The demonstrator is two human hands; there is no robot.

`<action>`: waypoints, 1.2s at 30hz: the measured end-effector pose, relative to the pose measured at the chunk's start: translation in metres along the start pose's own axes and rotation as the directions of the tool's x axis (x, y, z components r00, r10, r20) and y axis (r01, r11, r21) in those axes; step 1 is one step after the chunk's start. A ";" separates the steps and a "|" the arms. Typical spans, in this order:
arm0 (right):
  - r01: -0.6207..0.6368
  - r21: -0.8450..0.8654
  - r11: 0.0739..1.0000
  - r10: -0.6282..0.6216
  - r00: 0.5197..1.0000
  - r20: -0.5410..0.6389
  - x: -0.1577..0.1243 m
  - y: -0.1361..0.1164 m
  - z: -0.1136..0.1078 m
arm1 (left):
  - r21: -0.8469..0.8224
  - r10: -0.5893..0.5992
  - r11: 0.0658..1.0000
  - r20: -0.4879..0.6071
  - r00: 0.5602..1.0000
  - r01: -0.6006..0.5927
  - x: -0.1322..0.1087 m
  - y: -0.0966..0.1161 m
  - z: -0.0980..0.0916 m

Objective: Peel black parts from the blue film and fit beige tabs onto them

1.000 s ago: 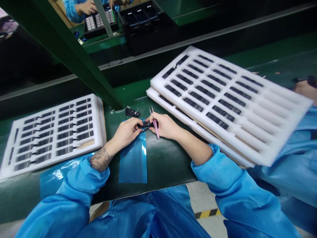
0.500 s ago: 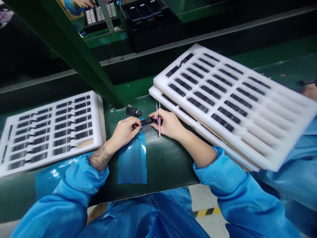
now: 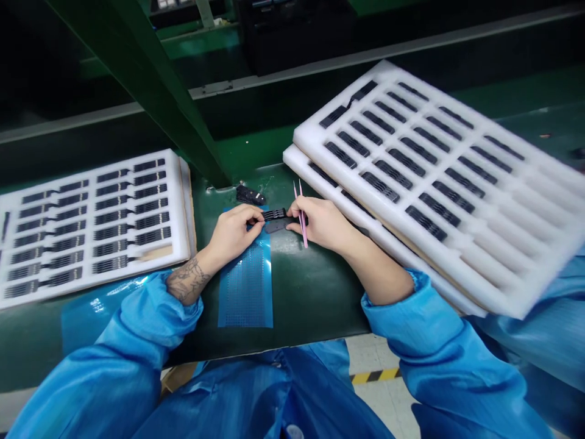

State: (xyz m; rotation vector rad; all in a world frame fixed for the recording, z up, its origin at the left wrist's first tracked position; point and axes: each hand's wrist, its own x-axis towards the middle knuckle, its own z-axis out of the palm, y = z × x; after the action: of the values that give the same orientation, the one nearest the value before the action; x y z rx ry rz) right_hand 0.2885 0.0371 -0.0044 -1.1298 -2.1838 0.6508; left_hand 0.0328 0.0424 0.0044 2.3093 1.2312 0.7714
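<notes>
Black plastic, in the form of a small ribbed part (image 3: 274,214), sits pinched between both hands over the middle of the green bench (image 3: 311,299), just above the far end of a blue film sheet (image 3: 247,286) that runs back to the bench's near edge. The left hand (image 3: 235,235) is closed narrowly on the part's left end. The right hand (image 3: 322,224) grips the other end with thumb and forefinger while also keeping a pair of pink tweezers (image 3: 301,210) tucked along its fingers, tips pointing toward the far edge. A second dark piece (image 3: 278,227) lies touching or just under the first; I cannot tell which. That doubled grip looks like the weak point: with the tweezers sharing the same fingers, a small shift could let either one slip, and the part might drop onto the film and scuff or stick to it. The tweezer tips could also catch the nearby stacked foam trays (image 3: 503,256), whose right corner seems to hang past the near edge, so a bump from the right sleeve (image 3: 434,347) might tilt them and spill their rows of parts. A loose black piece (image 3: 250,196) toward the far edge, beside the green post (image 3: 150,91), could be knocked off unnoticed. The left foam tray (image 3: 183,201) lies well apart and seems safe.
</notes>
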 end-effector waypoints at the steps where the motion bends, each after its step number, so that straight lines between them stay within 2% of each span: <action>1: 0.015 -0.015 1.000 -0.015 1.000 0.002 0.000 0.000 0.001 | -0.001 0.006 1.000 0.002 1.000 -0.006 0.000 0.000 0.000; 4: 0.016 -0.002 1.000 -0.016 0.999 -0.037 0.001 0.002 0.003 | -0.018 0.021 1.000 0.004 1.000 -0.021 -0.001 -0.001 0.001; 10: -0.069 0.162 0.984 0.100 0.976 -0.193 0.003 0.006 0.013 | -0.027 0.080 0.997 0.047 0.996 -0.079 0.000 -0.004 0.000; 12: -0.065 0.197 0.978 0.104 0.975 -0.197 0.004 0.006 0.014 | -0.022 0.085 0.996 0.068 0.994 -0.084 -0.001 -0.003 -0.001; 15: -0.050 0.242 0.969 0.085 0.987 -0.135 0.004 0.004 0.012 | -0.025 0.079 0.997 0.090 0.993 -0.077 -0.003 0.003 0.000; 18: -0.066 0.267 0.962 0.085 0.994 -0.062 0.005 0.003 0.010 | -0.117 -0.028 0.992 0.127 0.992 0.043 -0.004 0.011 0.001; 20: -0.062 0.261 0.963 0.083 0.994 -0.072 0.006 0.001 0.009 | -0.185 -0.130 0.971 0.137 0.982 0.154 0.000 0.015 0.001; 22: -0.029 0.229 0.973 0.070 0.983 -0.170 0.006 -0.003 0.009 | -0.227 -0.213 0.946 0.104 0.971 0.232 0.008 0.016 0.000; 25: 0.042 0.125 0.991 0.008 0.927 -0.376 0.005 -0.014 0.010 | -0.320 -0.312 0.896 0.039 0.949 0.308 0.022 0.016 -0.004; 27: 0.100 0.054 0.994 -0.070 0.912 -0.404 0.003 -0.022 0.011 | -0.399 -0.356 0.854 0.018 0.934 0.333 0.029 0.016 -0.006; 30: 0.151 -0.007 0.988 -0.143 0.919 -0.366 0.002 -0.029 0.012 | -0.476 -0.382 0.812 0.006 0.924 0.338 0.033 0.022 -0.008; 33: 0.099 -0.031 0.995 -0.103 0.921 -0.377 0.002 -0.031 0.010 | -0.493 -0.377 0.804 0.006 0.926 0.331 0.031 0.026 -0.009; 36: 0.038 -0.020 0.999 -0.043 0.937 -0.346 0.001 -0.027 0.007 | -0.440 -0.364 0.836 0.001 0.931 0.327 0.026 0.021 -0.011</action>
State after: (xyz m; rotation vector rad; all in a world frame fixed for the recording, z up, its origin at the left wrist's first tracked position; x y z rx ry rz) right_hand 0.2681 0.0229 0.0088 -1.1094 -1.9056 0.3846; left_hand 0.0504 0.0540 0.0324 1.6507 1.3069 0.9064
